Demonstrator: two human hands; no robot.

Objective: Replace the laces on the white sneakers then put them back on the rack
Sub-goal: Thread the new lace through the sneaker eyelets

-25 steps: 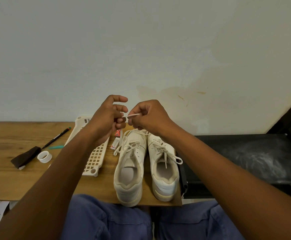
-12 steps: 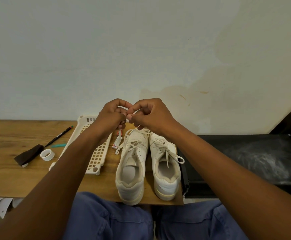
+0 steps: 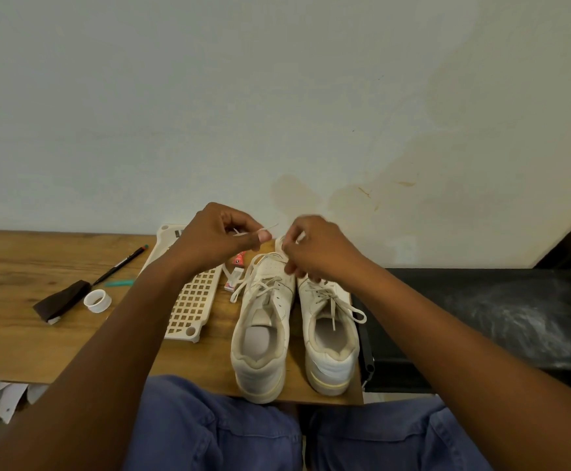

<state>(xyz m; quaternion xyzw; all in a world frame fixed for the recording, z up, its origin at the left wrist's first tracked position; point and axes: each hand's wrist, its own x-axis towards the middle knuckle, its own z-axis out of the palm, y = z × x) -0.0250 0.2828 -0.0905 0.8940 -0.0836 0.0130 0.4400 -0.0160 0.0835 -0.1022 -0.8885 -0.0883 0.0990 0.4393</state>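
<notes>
White lace pinched by left hand above sneakers

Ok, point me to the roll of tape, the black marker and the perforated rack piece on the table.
roll of tape (image 3: 97, 301): head view, on its white rim.
black marker (image 3: 120, 265): head view, mid barrel.
perforated rack piece (image 3: 192, 302): head view, on the grid of square holes.

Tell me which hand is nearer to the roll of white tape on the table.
Left. The left hand is raised above the lattice rack, up and to the right of the white tape roll. The right hand is farther right, over the sneakers' toes.
</notes>
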